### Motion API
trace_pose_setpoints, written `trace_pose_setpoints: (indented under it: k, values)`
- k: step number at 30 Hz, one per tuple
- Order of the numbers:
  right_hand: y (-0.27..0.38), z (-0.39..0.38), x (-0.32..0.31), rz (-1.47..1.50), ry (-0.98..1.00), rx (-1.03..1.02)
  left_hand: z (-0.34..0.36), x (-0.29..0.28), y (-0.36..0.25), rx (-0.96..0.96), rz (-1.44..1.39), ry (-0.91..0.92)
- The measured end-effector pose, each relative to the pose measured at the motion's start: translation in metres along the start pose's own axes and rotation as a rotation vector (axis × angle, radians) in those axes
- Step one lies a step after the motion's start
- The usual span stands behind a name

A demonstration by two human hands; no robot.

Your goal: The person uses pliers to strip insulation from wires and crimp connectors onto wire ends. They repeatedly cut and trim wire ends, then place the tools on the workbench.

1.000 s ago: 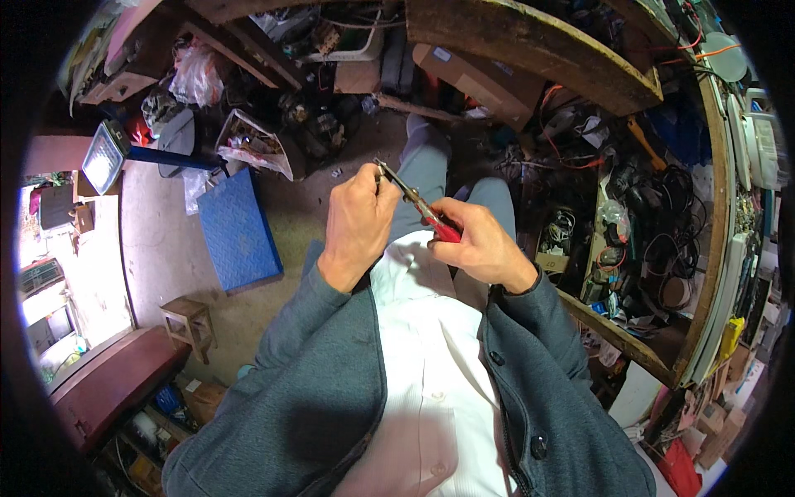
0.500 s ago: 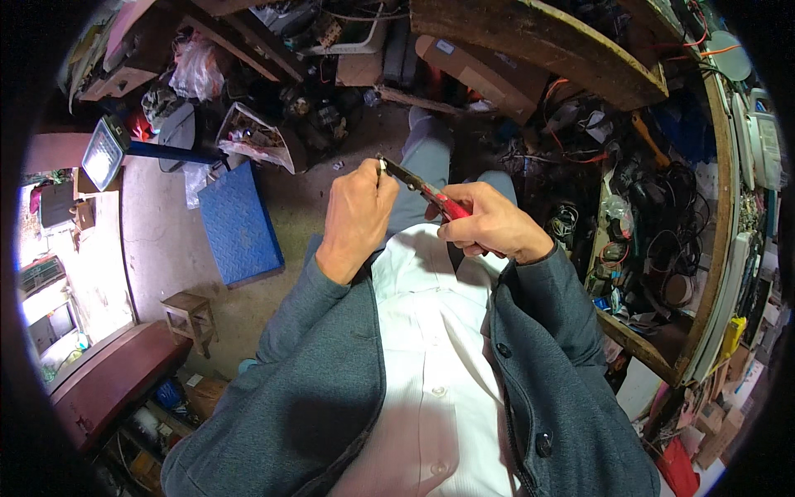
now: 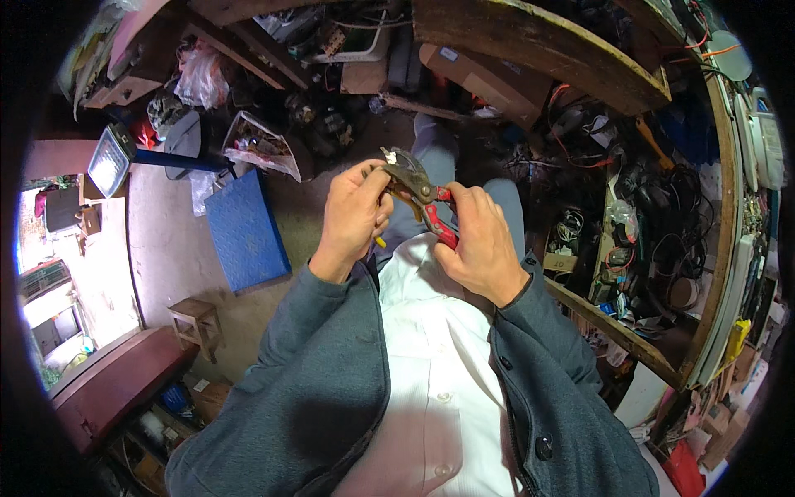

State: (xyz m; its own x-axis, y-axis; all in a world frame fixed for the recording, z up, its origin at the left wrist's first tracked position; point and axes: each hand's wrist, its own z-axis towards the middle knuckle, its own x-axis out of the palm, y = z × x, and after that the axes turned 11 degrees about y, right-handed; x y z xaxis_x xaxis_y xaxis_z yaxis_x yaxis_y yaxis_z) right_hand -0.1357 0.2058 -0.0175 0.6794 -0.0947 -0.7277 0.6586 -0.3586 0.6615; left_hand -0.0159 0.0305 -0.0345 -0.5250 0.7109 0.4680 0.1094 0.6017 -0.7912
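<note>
Over my lap, my right hand [image 3: 480, 240] grips red-handled cutters [image 3: 425, 194] with dark curved jaws and a round pivot. Their jaws stand apart and point up and left toward my left hand. My left hand [image 3: 354, 214] is closed in a pinch beside the jaws. A small white tip [image 3: 390, 157] shows above its fingers, between them and the jaws. Below the same fingers a short yellow end [image 3: 380, 242] sticks out. Whether these belong to one piece I cannot tell, as the fingers hide the middle.
A blue metal platform [image 3: 246, 232] with a post and a lit screen stands on the floor to the left, near a small wooden stool [image 3: 195, 321]. A wooden beam [image 3: 542, 50] crosses ahead. Cables [image 3: 662, 248] and loose parts crowd the right side.
The cutters have turned so their jaws show broadside and spread. My right hand has swung round to a more upright grip. My left hand stays at the jaws, and the yellow end now shows.
</note>
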Motion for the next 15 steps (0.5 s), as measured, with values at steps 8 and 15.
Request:
trace_pose_setpoints:
  k: [8, 15]
  values:
    - [0.0063, -0.0021, 0.0033, -0.074, -0.032, -0.017, -0.0058, 0.0067, 0.0018, 0.054, 0.113, 0.03]
    - [0.0074, -0.0041, 0.0028, -0.136, -0.056, -0.04, -0.005, 0.0062, 0.0068, 0.184, 0.285, 0.092]
